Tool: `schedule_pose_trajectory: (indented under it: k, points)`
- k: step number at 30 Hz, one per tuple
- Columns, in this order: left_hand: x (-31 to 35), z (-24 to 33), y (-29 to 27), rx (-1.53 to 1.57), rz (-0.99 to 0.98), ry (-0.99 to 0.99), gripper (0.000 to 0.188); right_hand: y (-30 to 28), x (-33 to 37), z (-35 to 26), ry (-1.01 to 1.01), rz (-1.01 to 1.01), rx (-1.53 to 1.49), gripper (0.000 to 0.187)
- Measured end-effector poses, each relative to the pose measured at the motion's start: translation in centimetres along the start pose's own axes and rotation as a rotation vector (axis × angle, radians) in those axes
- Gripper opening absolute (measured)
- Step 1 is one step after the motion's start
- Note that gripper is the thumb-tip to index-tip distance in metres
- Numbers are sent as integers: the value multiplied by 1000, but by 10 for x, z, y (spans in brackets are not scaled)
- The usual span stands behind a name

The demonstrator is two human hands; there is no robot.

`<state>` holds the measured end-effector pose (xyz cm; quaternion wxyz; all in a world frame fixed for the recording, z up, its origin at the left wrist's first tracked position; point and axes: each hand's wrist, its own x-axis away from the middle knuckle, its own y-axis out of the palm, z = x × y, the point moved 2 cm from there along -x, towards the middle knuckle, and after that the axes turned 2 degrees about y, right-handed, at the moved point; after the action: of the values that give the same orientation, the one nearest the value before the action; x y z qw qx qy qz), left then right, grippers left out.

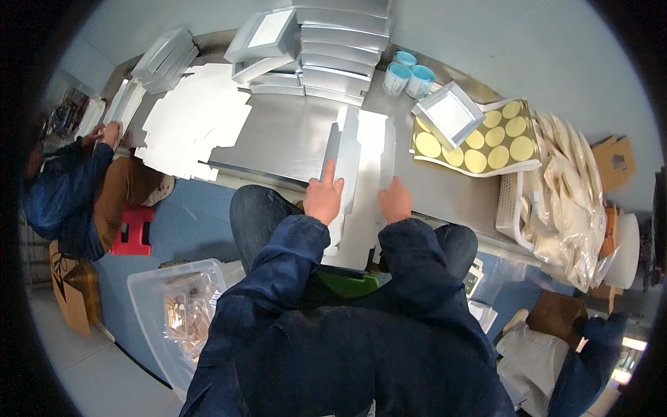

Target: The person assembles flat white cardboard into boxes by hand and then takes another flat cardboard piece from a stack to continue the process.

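One long, folding sheet of white-and-grey cardboard (373, 146) lies in the middle, at the near edge of the shiny metal table (281, 142), with the left hand (323, 199) on its left side, pointer finger straight and the others curled, and the right hand (395, 201) at its right edge, mostly curled up, though I can't tell if it grips. Far to the right I count three round light-blue-and-white cups (420, 85), and nearer, one open grey square box (450, 117) on one sheet with yellow circles (476, 162).

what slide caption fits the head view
Left hand and right hand on a partly folded white and grey card blank, silvery rectangular boxes stacked beyond.
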<state>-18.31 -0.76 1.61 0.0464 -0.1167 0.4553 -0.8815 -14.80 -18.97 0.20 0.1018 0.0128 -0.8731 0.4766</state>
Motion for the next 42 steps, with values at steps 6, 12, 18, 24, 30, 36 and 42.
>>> schedule_pose_trajectory:
  k: [6,12,18,24,30,36,42]
  points:
    - [-30,-29,14,321,-126,-2,58,4,-3,9,-19,101,-52,24]
    - [-32,-29,3,391,-144,-26,56,2,-6,11,-22,31,-1,20]
    - [-18,-18,-1,23,16,-7,36,-1,-4,6,-65,56,-16,23]
    - [-17,-11,-14,-68,68,37,29,-11,-2,-21,-135,195,-29,61]
    - [-13,-13,-10,-6,80,42,25,-35,-42,-71,-517,441,299,72]
    - [-8,-14,-9,-25,24,34,20,-10,-94,-134,-1409,12,447,20]
    - [-10,-18,-17,-241,-78,78,11,9,-102,-133,-1484,-115,644,7]
